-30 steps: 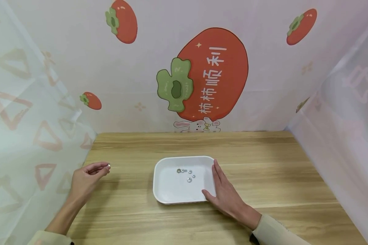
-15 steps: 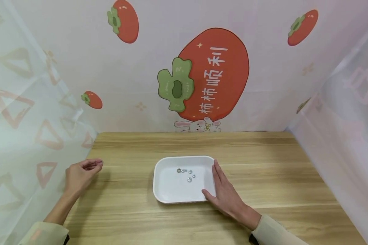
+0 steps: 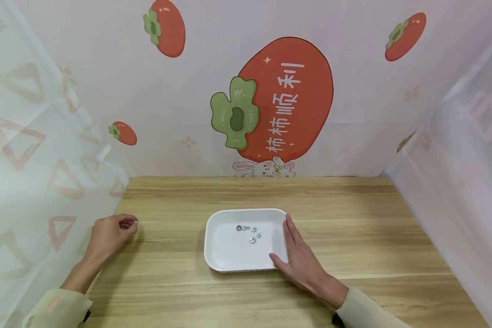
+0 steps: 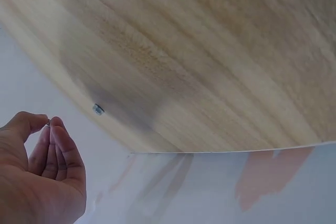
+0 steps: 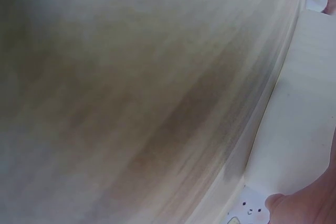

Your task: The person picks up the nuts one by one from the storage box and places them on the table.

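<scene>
My left hand (image 3: pixel 110 232) is over the left part of the table, pinching a small metal nut (image 4: pixel 48 123) between thumb and fingertips. The fingertips cover most of this nut. In the left wrist view another metal nut (image 4: pixel 98 109) lies on the wood near the table edge, close to the hand. A white tray (image 3: pixel 225 265) stands at the middle of the table with several metal nuts (image 3: pixel 253 240) scattered inside. Against the tray's right end rests my right hand (image 3: pixel 305 266), its fingers straight along the rim and the thumb over the front right corner.
The wooden table (image 3: pixel 168 291) ends at a white back curtain (image 3: pixel 361 114) printed with persimmons. Pale curtains hang along both sides, the left curtain (image 3: pixel 57 182) near my left hand.
My left hand has moved left, away from the tray, with the nut still pinched, and has dipped slightly in the last half second. The right hand and tray stay in place.
</scene>
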The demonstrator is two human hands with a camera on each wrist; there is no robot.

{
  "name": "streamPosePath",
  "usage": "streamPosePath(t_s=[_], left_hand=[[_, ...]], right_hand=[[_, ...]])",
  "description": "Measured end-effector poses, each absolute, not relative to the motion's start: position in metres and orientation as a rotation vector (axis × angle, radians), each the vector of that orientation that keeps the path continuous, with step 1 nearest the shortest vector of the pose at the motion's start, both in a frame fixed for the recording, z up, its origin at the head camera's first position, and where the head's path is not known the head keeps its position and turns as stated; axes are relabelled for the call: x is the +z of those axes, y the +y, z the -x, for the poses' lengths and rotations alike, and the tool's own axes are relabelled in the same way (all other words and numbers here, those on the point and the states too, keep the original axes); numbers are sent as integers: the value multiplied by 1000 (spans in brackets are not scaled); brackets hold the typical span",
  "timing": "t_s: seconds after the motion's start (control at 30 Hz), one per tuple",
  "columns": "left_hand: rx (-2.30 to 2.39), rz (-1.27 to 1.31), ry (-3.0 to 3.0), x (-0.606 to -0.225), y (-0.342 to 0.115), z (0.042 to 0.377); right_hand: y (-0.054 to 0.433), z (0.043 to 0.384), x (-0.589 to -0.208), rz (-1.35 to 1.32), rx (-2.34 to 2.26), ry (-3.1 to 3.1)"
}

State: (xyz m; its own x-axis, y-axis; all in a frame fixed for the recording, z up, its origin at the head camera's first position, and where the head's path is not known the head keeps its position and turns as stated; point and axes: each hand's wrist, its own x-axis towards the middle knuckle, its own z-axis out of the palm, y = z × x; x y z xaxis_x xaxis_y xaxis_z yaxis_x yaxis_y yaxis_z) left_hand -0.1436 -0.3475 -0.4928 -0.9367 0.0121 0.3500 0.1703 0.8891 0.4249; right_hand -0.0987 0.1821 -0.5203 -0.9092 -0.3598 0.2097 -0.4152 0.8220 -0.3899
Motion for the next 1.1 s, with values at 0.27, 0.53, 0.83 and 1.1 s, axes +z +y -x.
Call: streamPosePath(t_s=[0.27, 0.53, 0.83, 1.1], left_hand=[[-617, 164, -2776, -497, -346, 152], [-617, 116, -2879, -501, -346, 151], [-616, 126, -2931, -503, -345, 149], [-575, 128, -2975, -501, -345, 152]], right_hand=[[184, 99, -519, -619, 658, -2862], [183, 99, -518, -611, 676, -2879], [181, 97, -518, -609, 679, -2889], [182, 98, -519, -612, 672, -2875]])
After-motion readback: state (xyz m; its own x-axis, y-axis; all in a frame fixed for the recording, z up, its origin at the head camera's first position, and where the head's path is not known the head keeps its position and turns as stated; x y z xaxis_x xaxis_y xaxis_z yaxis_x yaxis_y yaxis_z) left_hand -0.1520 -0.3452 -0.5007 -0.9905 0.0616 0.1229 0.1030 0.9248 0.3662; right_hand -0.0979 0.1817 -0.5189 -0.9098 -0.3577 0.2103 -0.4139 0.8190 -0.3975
